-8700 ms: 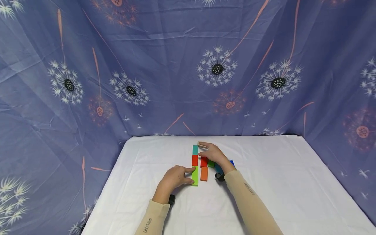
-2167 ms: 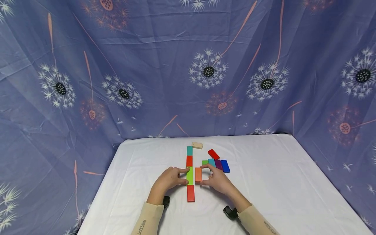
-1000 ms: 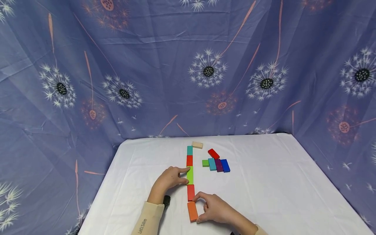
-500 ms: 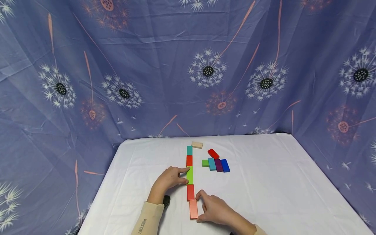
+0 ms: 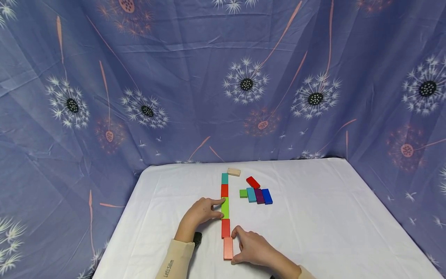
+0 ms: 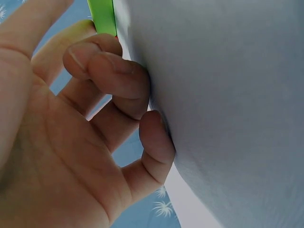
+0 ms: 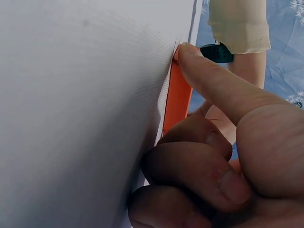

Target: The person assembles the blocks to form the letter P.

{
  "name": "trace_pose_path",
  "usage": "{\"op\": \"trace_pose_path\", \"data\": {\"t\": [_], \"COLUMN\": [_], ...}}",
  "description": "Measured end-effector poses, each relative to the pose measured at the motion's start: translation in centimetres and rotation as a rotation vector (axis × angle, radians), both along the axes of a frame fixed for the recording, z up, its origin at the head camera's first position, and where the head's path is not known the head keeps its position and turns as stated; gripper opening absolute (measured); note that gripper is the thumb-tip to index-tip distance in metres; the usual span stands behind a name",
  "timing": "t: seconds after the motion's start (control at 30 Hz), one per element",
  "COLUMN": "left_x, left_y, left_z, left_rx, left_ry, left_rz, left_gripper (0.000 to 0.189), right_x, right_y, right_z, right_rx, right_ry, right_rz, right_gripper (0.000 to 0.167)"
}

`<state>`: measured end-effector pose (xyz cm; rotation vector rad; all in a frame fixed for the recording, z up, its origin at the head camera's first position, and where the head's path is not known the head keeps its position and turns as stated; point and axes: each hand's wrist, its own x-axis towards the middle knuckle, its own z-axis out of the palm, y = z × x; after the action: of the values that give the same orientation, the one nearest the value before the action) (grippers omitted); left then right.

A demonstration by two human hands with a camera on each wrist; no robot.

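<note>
A straight row of coloured wooden blocks runs towards me in the head view: teal (image 5: 225,178), red (image 5: 224,190), lime green (image 5: 225,208), a second red (image 5: 225,228) and an orange block (image 5: 228,248), pale with glare. My left hand (image 5: 201,211) holds the lime green block, thumb and index finger at its left side near both ends. At the near end, my right hand (image 5: 256,248) holds the orange block between thumb and index finger along its right side. In the right wrist view the thumb presses the orange block's (image 7: 178,97) end, the other fingers curled under.
Right of the row lies a cluster of small green (image 5: 243,193), light blue (image 5: 251,195), purple (image 5: 259,196) and dark blue (image 5: 267,196) blocks. A red block (image 5: 253,182) lies behind them, and a natural wood block (image 5: 234,172) at the row's far end. White cloth (image 5: 313,217) covers the table.
A red block, then the orange one, came from the right side to the row's near end. Lately my right hand slid the orange block slightly left and straightened it. My left hand stayed put.
</note>
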<state>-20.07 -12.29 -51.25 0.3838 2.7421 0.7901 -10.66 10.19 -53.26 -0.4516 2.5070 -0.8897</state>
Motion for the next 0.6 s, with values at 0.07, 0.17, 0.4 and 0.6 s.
{"op": "trace_pose_path", "data": {"t": [0.07,0.17,0.4,0.6], "left_x": [0.06,0.09,0.13,0.10], "left_y": [0.01,-0.01,-0.04,-0.01], "left_z": [0.01,-0.04,0.04,0.09], "left_rx": [0.002,-0.001,-0.007,-0.018], "left_ry": [-0.002,-0.006,-0.006,-0.005], "left_rz": [0.003,0.005,0.001,0.001], "left_gripper": [0.062,0.062,0.062,0.062], "right_x": [-0.02,0.01,0.14,0.11], "right_y": [-0.08,-0.19,-0.43,-0.56], "right_z": [0.08,0.17,0.41,0.30], "right_rx": [0.003,0.008,0.008,0.012], "right_ry": [-0.011,-0.018,-0.019,-0.016], "right_rz": [-0.005,-0.009,-0.020,-0.026], "right_gripper": [0.057,0.056,0.055,0.058]}}
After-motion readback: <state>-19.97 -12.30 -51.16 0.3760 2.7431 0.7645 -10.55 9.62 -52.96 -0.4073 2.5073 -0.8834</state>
